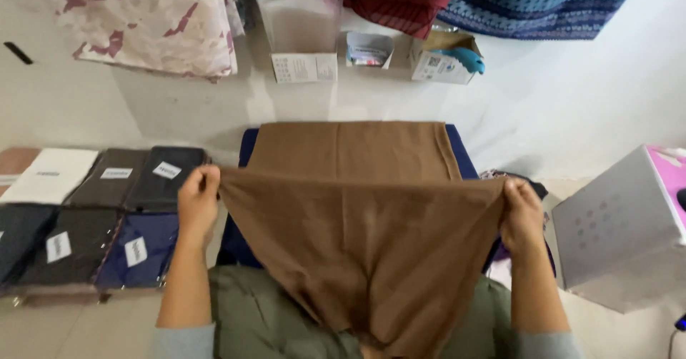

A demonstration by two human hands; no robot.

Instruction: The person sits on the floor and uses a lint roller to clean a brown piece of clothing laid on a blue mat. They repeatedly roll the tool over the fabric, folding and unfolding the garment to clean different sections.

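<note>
Nearest the camera hangs the lower part of a brown cloth (364, 245), draping down over the person's green-clad lap. Its upper fold is stretched between both hands: the left hand (196, 202) has its fingers (207, 177) pinched closed on the left corner, and the right hand (522, 212) has its fingers closed on the right corner (both at about the same height). The far part of the cloth lies flat on a dark blue pad (461, 152) on the pale floor (572, 102).

To the left of the left hand, two rows of folded cloths in clear packets (107, 216) lie side by side, dark, navy and white, each with a small white label. Just beside the right hand stands a grey box (618, 230) with a pink side. Farther off, small cardboard boxes (304, 66) and a blue-handled tool (464, 57) sit near patterned fabrics (150, 16).
</note>
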